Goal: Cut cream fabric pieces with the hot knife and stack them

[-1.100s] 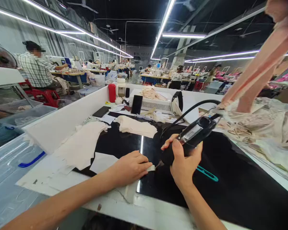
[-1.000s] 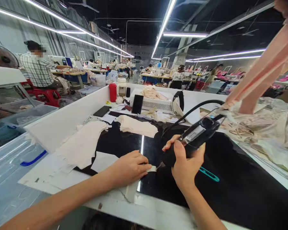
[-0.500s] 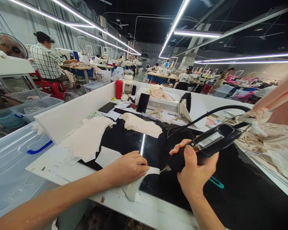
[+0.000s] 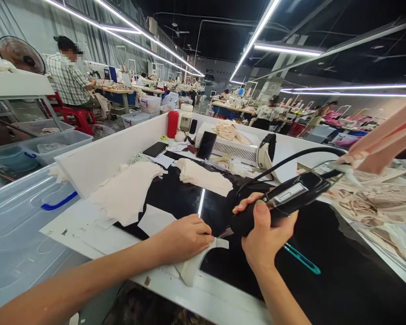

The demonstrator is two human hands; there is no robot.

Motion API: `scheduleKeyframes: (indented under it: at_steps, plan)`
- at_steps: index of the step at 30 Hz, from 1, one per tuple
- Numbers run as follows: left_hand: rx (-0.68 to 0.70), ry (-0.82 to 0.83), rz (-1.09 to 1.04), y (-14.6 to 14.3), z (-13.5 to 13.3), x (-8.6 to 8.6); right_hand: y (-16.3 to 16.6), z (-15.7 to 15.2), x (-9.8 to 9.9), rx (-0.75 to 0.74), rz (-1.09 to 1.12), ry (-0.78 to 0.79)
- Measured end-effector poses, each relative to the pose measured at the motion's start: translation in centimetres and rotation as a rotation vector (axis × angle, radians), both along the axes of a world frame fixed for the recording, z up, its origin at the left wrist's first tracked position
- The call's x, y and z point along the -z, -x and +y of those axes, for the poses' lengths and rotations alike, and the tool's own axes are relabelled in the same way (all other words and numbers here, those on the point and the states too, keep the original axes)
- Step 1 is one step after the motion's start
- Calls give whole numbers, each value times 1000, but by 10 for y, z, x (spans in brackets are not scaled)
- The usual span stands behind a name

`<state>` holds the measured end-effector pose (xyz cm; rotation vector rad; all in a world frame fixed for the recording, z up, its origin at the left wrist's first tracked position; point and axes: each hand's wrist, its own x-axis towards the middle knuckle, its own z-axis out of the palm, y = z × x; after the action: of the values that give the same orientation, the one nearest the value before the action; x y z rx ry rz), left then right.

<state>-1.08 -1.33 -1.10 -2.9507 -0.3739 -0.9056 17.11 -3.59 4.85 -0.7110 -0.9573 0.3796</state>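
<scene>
My right hand [image 4: 263, 234] is wrapped round a black corded hand tool [image 4: 280, 201], its tip pointing down-left at a small cream fabric piece [image 4: 203, 257] on the black glossy worktop [image 4: 325, 271]. My left hand [image 4: 184, 237] lies on that fabric piece with fingers curled, pressing it down near the worktop's front edge. The tool's black cable [image 4: 291, 158] arcs back toward the right.
Cream fabric pieces [image 4: 126, 192] and a folded stack [image 4: 205, 176] lie behind my hands. A teal clip [image 4: 302, 258] rests right of my wrist. A phone [image 4: 206, 145], white machine [image 4: 238, 149] and red bottle [image 4: 172, 123] stand at the back. Lace fabric [image 4: 375, 203] piles at right. A person [image 4: 69, 76] sits far left.
The tool tip has worked along the fabric piece, and a longer curved strip of it now shows by my left fingers. The view has shifted slightly; both hands stay in place.
</scene>
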Motion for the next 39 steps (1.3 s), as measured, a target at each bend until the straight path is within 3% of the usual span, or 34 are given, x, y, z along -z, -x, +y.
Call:
scheduleKeyframes:
  at_steps: [12,39]
  plan:
    - [-28,-29,43,0,-1,-1,-10,-3,-5,77,42,29]
    - [-2,41,36,2,0,-3,2,-16,-4,-8,56,85]
